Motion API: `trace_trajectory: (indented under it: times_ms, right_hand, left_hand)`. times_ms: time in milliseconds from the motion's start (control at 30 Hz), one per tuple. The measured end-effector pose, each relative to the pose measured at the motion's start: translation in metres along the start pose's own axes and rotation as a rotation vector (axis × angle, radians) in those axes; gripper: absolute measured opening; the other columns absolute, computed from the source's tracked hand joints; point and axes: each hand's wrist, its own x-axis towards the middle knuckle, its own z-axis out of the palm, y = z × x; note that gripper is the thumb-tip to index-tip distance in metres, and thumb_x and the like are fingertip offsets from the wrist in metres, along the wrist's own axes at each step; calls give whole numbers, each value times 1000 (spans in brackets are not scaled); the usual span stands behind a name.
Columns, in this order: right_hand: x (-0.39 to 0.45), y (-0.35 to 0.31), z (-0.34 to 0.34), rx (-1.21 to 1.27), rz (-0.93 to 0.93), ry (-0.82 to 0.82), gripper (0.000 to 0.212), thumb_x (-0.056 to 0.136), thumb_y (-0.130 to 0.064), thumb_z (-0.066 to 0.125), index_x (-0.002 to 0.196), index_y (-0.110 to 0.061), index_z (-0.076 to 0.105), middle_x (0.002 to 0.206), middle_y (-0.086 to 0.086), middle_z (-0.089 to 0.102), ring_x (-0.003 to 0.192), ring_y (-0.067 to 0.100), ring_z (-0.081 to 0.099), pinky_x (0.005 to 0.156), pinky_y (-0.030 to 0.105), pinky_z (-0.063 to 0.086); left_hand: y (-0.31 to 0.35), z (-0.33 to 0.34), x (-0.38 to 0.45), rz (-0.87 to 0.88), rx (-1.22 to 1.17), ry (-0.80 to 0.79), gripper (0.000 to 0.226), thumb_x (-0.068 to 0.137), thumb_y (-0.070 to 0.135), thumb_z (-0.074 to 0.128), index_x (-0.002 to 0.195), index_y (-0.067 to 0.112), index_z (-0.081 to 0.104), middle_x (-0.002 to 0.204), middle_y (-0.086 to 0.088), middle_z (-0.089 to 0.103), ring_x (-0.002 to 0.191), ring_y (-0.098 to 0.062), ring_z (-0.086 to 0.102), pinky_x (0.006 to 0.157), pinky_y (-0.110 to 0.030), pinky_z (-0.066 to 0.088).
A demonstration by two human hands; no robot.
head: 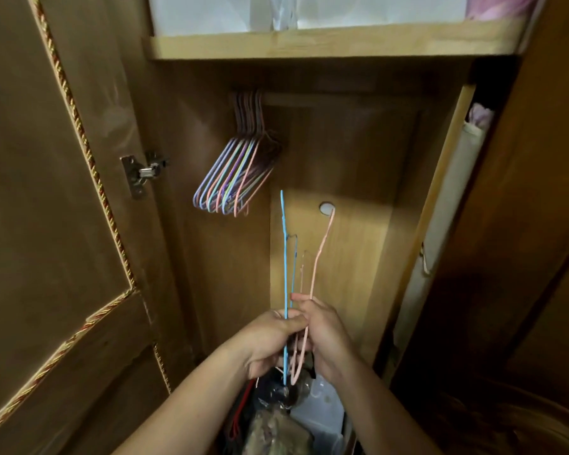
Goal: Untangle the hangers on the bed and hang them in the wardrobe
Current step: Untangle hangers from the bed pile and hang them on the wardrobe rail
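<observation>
Hands round hangers before wardrobe

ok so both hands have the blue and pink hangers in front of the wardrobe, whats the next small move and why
Probably pull one hanger free. The left hand pinches the blue hanger and the right hand grips the pink hanger, both bunched close together, edge-on. The rail has free room to the right of the hung hangers.

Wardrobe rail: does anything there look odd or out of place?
Nothing looks damaged. The hung hangers crowd the rail's left end, leaning. Both hands, left hand and right hand, hold a blue hanger and pink hanger.
</observation>
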Motion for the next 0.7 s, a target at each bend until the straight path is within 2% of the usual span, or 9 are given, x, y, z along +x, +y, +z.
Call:
trace_trajectory:
  times_ms: [67, 100, 167, 233, 267, 333, 467, 600, 700]
  right_hand:
    - [14, -11, -1, 12, -35, 74, 26, 93, -15, 42, 103, -18, 66, 100, 20, 71, 75, 27, 66, 56, 33, 50]
    - [20, -18, 0, 30, -38, 90, 23, 90, -17, 44, 100, -16, 65, 99, 22, 69, 78, 30, 67, 58, 39, 52]
    - [32, -31, 1, 110, -46, 113, 19, 90, -18, 45, 97, -13, 62, 99, 18, 65, 95, 36, 66, 69, 52, 56]
    - [41, -41, 1, 146, -44, 127, 16, 98, -14, 44, 98, -11, 60, 106, 7, 57, 110, 33, 59, 75, 55, 57]
    - [43, -45, 4, 162, -44, 133, 16, 100, -13, 44, 99, -10, 59, 109, 5, 54, 113, 31, 55, 76, 57, 58]
    - [50, -52, 9, 159, -36, 160, 14, 100, -16, 47, 102, -11, 60, 114, 7, 53, 113, 30, 54, 78, 61, 57]
    - [57, -74, 14, 92, -92, 247, 19, 102, -23, 45, 113, -15, 58, 125, 8, 50, 115, 31, 53, 76, 55, 59]
    - [55, -107, 10, -78, -142, 322, 26, 105, -30, 40, 125, -22, 55, 121, 4, 50, 106, 23, 53, 76, 43, 61]
    - [56, -126, 13, -192, -211, 374, 27, 105, -33, 39, 123, -26, 57, 107, -2, 54, 94, 20, 56, 80, 44, 60]
  left_hand:
    - [12, -2, 7, 34, 4, 8, 13, 101, 20, 55, 100, 10, 63, 77, -12, 65, 68, -19, 64, 59, -27, 50]
    - [19, -4, 8, 62, 2, 21, 13, 102, 14, 51, 98, 9, 62, 71, -9, 65, 60, -16, 62, 53, -25, 49]
    - [35, -13, 17, 107, 41, 92, 23, 104, 3, 40, 97, 8, 61, 60, -4, 65, 49, -13, 61, 45, -24, 46]
    - [47, -25, 23, 144, 120, 159, 27, 105, 1, 34, 98, 7, 60, 50, 0, 59, 41, -10, 57, 44, -24, 48]
    - [51, -32, 28, 151, 161, 186, 26, 105, 2, 34, 100, 8, 59, 52, 0, 55, 41, -9, 54, 48, -26, 49]
    - [59, -45, 40, 152, 242, 215, 24, 106, 10, 36, 103, 12, 60, 65, -2, 48, 51, -13, 52, 54, -30, 51]
    - [78, -59, 58, 164, 359, 280, 24, 107, 23, 36, 97, 19, 58, 74, -6, 44, 61, -18, 44, 45, -24, 46]
    - [129, -67, 76, 322, 376, 276, 23, 104, 32, 42, 103, 19, 61, 82, -8, 53, 68, -22, 53, 47, -27, 51]
    - [178, -67, 91, 438, 400, 312, 24, 104, 34, 42, 99, 21, 61, 83, -5, 56, 65, -23, 56, 44, -27, 49]
